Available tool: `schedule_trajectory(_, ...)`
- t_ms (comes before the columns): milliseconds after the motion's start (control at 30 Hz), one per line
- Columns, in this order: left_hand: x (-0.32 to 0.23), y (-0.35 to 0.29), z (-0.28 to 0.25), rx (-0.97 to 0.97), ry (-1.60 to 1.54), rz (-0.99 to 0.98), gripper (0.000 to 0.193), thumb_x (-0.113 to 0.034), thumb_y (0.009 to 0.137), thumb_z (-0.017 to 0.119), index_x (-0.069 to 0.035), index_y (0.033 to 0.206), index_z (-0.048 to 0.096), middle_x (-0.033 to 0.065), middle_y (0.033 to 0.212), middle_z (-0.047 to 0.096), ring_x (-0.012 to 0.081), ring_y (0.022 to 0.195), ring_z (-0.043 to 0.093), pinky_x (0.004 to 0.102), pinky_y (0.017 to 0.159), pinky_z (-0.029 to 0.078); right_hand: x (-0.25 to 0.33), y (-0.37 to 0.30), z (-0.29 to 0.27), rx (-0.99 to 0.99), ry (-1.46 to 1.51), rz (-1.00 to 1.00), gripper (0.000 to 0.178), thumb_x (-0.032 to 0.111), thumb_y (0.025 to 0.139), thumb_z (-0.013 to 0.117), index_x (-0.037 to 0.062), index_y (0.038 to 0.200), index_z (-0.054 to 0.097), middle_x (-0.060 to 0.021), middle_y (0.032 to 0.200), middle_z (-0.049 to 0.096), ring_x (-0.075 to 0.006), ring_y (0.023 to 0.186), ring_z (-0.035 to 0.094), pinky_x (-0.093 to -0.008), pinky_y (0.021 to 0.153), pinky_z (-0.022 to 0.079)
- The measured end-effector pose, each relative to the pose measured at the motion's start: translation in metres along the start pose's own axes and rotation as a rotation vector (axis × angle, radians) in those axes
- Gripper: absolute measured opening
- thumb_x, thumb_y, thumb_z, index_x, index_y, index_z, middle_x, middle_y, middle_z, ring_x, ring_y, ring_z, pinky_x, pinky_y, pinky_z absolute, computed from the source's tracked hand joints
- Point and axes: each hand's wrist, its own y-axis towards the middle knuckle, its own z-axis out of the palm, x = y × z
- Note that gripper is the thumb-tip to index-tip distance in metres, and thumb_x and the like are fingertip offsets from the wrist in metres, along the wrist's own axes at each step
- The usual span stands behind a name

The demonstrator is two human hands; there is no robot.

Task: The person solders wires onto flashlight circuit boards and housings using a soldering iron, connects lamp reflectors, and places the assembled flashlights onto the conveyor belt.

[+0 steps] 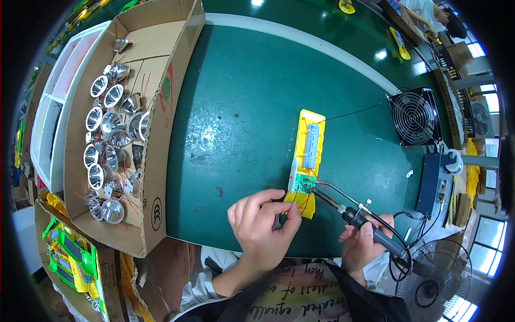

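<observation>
A long yellow plastic housing (319,121) lies on the green table, with a grey-blue cylindrical battery (310,146) in it. Toward its near end sits a small green circuit board (304,182) with thin red and dark wires. My right hand (362,244) grips a soldering iron (354,217) by its dark handle; the tip is at the board, and a thin metal tube (335,189) runs alongside to the same spot. At the housing's near end, my left hand (264,222) is closed in a pinch on what looks like a thin wire. Something dark is partly hidden under its fingers.
An open cardboard box (156,177) on the left holds several silvery reflectors (111,122) with wires. At the right stand a black square fan (413,115), a dark control box (432,182) with cables and a round caged fan (434,279). Green-and-yellow parts (72,257) fill a lower-left box.
</observation>
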Motion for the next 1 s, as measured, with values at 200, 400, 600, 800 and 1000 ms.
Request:
schedule_trajectory(200, 0.001, 0.0, 0.0, -0.01, 0.008, 0.015, 0.014, -0.002, 0.057, 0.068, -0.007, 0.066, 0.057, 0.0035, 0.084, 0.057, 0.0178, 0.071, 0.05, 0.0288, 0.068, 0.035, -0.005, 0.0, -0.002, 0.004, 0.032, 0.01, 0.028, 0.02, 0.078, 0.056, 0.0016, 0.082, 0.035, -0.0126, 0.058, 0.051, -0.0152, 0.041, 0.05, -0.0231, 0.039, 0.043)
schedule_trajectory(400, 0.001, -0.004, -0.004, 0.027, -0.012, -0.002, 0.016, -0.002, 0.058, 0.067, -0.007, 0.07, 0.058, 0.0037, 0.086, 0.057, 0.0191, 0.073, 0.05, 0.031, 0.069, 0.036, -0.007, 0.0, -0.007, -0.032, 0.049, 0.0, 0.027, 0.021, 0.078, 0.055, 0.0026, 0.083, 0.035, -0.0105, 0.057, 0.05, -0.0136, 0.037, 0.046, -0.0215, 0.035, 0.04)
schedule_trajectory(600, -0.001, -0.001, -0.018, 0.17, 0.23, 0.217, 0.02, -0.004, 0.061, 0.067, -0.01, 0.08, 0.062, 0.0044, 0.092, 0.051, 0.0233, 0.084, 0.045, 0.033, 0.07, 0.037, -0.013, 0.009, -0.028, -0.087, 0.073, -0.061, 0.015, 0.013, 0.082, 0.048, 0.0035, 0.084, 0.036, -0.0079, 0.059, 0.049, -0.009, 0.038, 0.043, -0.0165, 0.035, 0.036)
schedule_trajectory(800, 0.003, -0.004, -0.016, 0.179, 0.178, 0.237, 0.019, -0.003, 0.062, 0.067, -0.01, 0.079, 0.061, 0.0048, 0.087, 0.049, 0.0223, 0.082, 0.045, 0.0318, 0.067, 0.038, -0.023, 0.02, -0.045, -0.201, 0.006, -0.099, 0.015, 0.011, 0.081, 0.049, 0.0024, 0.084, 0.038, -0.0084, 0.057, 0.049, -0.0095, 0.038, 0.044, -0.0177, 0.036, 0.038)
schedule_trajectory(1000, -0.002, -0.008, -0.006, 0.035, 0.105, 0.154, 0.018, -0.004, 0.059, 0.07, -0.01, 0.074, 0.06, 0.002, 0.087, 0.05, 0.019, 0.076, 0.046, 0.0298, 0.065, 0.036, -0.027, 0.025, -0.048, -0.259, -0.027, -0.093, 0.016, 0.011, 0.081, 0.051, 0.001, 0.079, 0.039, -0.0092, 0.057, 0.047, -0.0103, 0.038, 0.044, -0.0194, 0.037, 0.039)
